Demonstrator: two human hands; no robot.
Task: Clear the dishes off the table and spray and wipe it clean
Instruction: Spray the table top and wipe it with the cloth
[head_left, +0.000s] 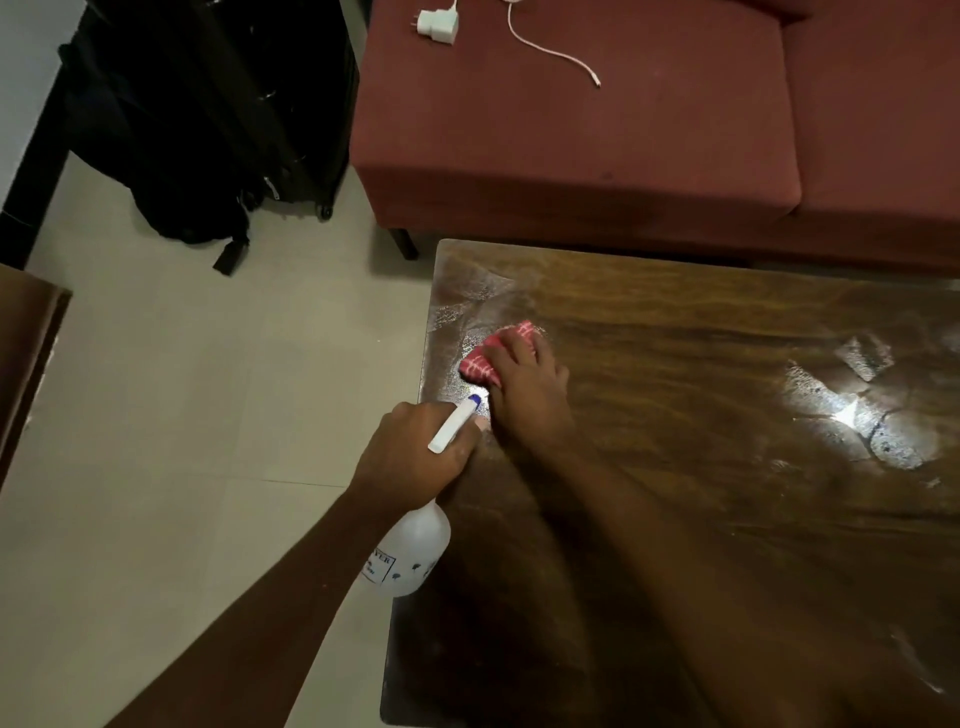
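Nearest the lens, the left forearm (249, 613) reaches up from the bottom edge, and the right forearm (649, 519) lies across the table's near side. The left hand (410, 457) grips the neck of a white bottle (415, 556) (a sprayer, by the part-hidden lettering on its label). It holds the bottle over the table's left edge, with the blue-tipped nozzle (460, 421) aimed toward the other hand. The right hand (524, 384), just beyond the nozzle, holds a red checked cloth (493, 358) down on the wood, fingers bent over the wad. The cloth sits near the far left corner of the dark wooden table (675, 322), on a patch that shines wet. More wet smears catch a bright glare (844, 410) toward the table's right side. Beyond the table stands a dark red sofa (571, 140), with a white charger (439, 23) and a loose white cable (550, 52) lying apart on its seat. A black bag (197, 156) rests on the pale tiled floor (182, 374) to the sofa's left, and a brown furniture edge (26, 338) shows at the frame's left.
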